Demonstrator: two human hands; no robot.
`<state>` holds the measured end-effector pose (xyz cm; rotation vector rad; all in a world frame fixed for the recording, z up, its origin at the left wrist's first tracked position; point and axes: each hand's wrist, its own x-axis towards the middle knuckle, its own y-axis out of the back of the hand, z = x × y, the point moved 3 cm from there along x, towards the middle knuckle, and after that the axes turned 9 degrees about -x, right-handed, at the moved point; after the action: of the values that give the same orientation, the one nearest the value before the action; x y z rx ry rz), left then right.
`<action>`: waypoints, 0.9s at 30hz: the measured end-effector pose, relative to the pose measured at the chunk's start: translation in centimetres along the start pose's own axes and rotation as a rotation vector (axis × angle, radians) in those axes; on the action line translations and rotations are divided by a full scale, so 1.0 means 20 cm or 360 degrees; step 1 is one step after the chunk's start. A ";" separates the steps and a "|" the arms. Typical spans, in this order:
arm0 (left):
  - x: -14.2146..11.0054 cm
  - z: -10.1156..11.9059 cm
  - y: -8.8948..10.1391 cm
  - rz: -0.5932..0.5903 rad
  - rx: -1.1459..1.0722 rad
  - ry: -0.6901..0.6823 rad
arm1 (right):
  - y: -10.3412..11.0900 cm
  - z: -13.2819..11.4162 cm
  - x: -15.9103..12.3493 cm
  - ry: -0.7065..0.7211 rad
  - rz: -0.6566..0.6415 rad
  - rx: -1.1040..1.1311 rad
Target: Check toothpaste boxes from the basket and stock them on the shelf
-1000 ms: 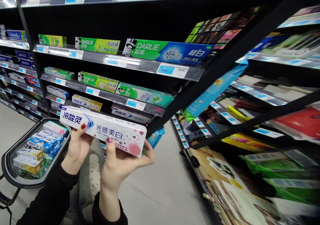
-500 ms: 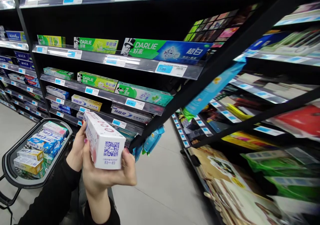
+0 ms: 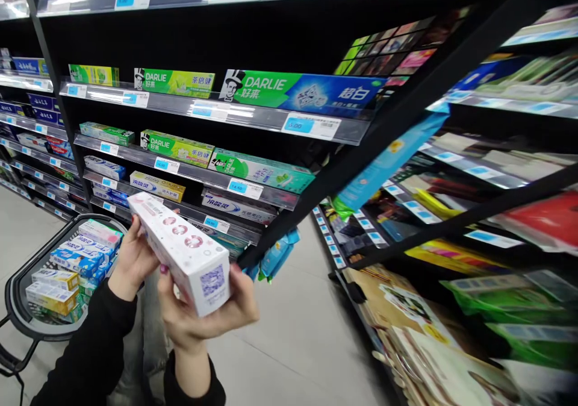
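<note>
A long white toothpaste box (image 3: 180, 240) with pink round pictures on top is held out in front of me, its QR-code end facing me. My right hand (image 3: 205, 309) grips the near end from below, thumb on one side and fingers on the other. Around the far left end, my left hand (image 3: 134, 255) is closed on the box, part of its fingers hidden beneath. Below and left of my hands stands a dark basket (image 3: 20, 291) with several toothpaste boxes (image 3: 74, 261) piled inside.
Black shelves ahead carry Darlie boxes (image 3: 298, 91) behind a clear price rail (image 3: 217, 109). A blue hanging packet (image 3: 388, 159) juts from the shelf end. Across the grey floor (image 3: 289, 327), another rack on the right holds paper goods (image 3: 419, 340) and green packages (image 3: 506, 297).
The toothpaste box has turned and tilted, so its top now shows more and its far end points further left. Both hands have turned with it and still hold it.
</note>
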<state>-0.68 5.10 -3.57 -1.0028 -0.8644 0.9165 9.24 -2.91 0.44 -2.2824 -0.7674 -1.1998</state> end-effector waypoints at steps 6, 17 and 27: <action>-0.07 0.21 -0.06 0.0053 0.0077 -0.0402 | 0.01 0.25 0.05 -0.0674 -0.0456 0.0584; -0.08 0.14 -0.17 -0.0080 0.0253 -0.0707 | 0.02 0.36 0.09 -0.0747 -0.0550 0.1094; -0.09 0.14 -0.18 -0.0074 0.0348 -0.0735 | 0.02 0.34 0.10 -0.0789 -0.0587 0.1122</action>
<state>-3.17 3.44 0.30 -0.5855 -1.1369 1.1985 14.41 1.54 -1.44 -1.8669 -1.5540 -0.3534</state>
